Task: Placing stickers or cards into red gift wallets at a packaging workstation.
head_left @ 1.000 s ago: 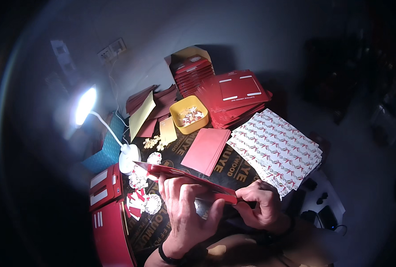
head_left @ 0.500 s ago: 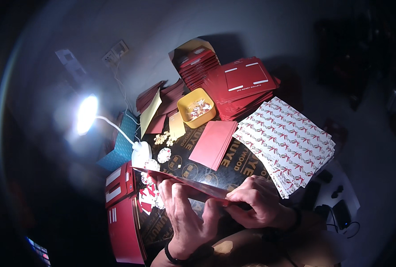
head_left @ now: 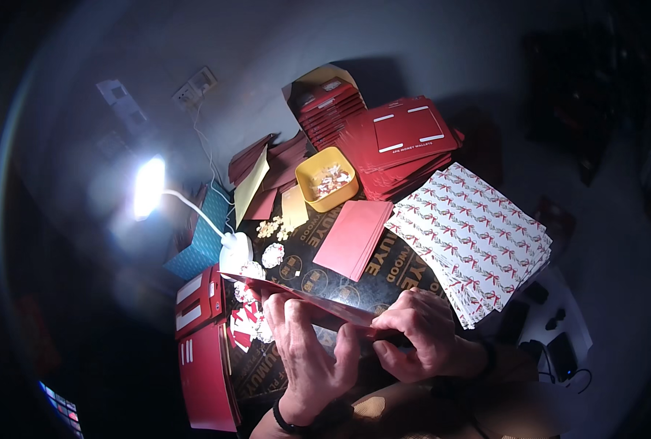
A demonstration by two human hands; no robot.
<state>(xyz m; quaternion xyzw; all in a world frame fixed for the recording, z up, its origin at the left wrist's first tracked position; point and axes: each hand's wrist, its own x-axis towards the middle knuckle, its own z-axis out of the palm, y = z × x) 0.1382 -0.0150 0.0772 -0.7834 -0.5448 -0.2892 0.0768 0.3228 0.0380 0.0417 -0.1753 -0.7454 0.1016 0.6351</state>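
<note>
A flat, glossy red card or folder (head_left: 322,307) is tilted up on edge above the dark table, seen nearly edge-on. Its long edge runs from the lamp base toward my right hand. My left hand (head_left: 303,358) supports its near side, fingers bent against it and thumb raised close to the lower edge. At the other end, my right hand (head_left: 420,336) pinches the corner between thumb and curled fingers. Beyond the card lies a small pile of plain red-pink envelopes (head_left: 353,240). White-and-red rosettes (head_left: 272,255) and red-and-white cut pieces (head_left: 245,325) sit left of my left hand.
A lit white lamp (head_left: 235,252) stands at the left beside a teal box (head_left: 199,234). Behind are a yellow tub (head_left: 307,192) of small pieces and stacked red wallets (head_left: 395,157). Bow-patterned sheets (head_left: 479,241) lie right; red folders (head_left: 204,377) lie left.
My left thumb has come away a little from the card's lower edge. The right hand keeps its pinch. The whole view has shifted slightly.
</note>
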